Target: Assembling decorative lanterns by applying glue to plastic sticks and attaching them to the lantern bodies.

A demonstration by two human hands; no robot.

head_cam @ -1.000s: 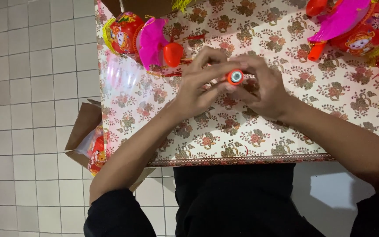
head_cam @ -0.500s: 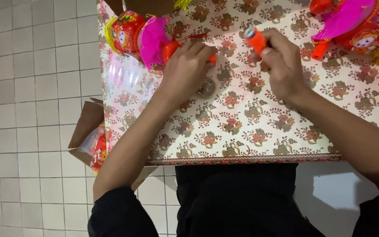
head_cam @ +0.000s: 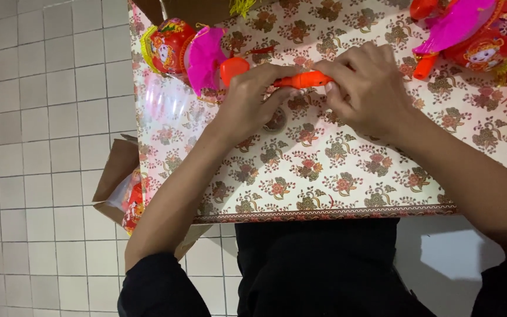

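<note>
Both hands are on one orange stick [head_cam: 300, 79], a slim plastic handle lying just above the flower-patterned surface [head_cam: 335, 176]. Your left hand [head_cam: 247, 105] grasps its left half, fingers curled over it near the round orange end piece [head_cam: 233, 69]; your right hand [head_cam: 362, 88] pinches the right end between fingertips. Long axis runs roughly left to right across the view, nearly level, with the wider end toward the pink and red lantern [head_cam: 186, 50] and the thin end pointing at your right hand. Progress, as a judgement: the stick looks joined to or pressed against the lantern side, but the joint is hidden under your fingers, so can't tell if it is seated. A second lantern [head_cam: 476, 35] sits at upper right, well apart, untouched. A cardboard box [head_cam: 118, 176] stands on the tiled floor at left.
</note>
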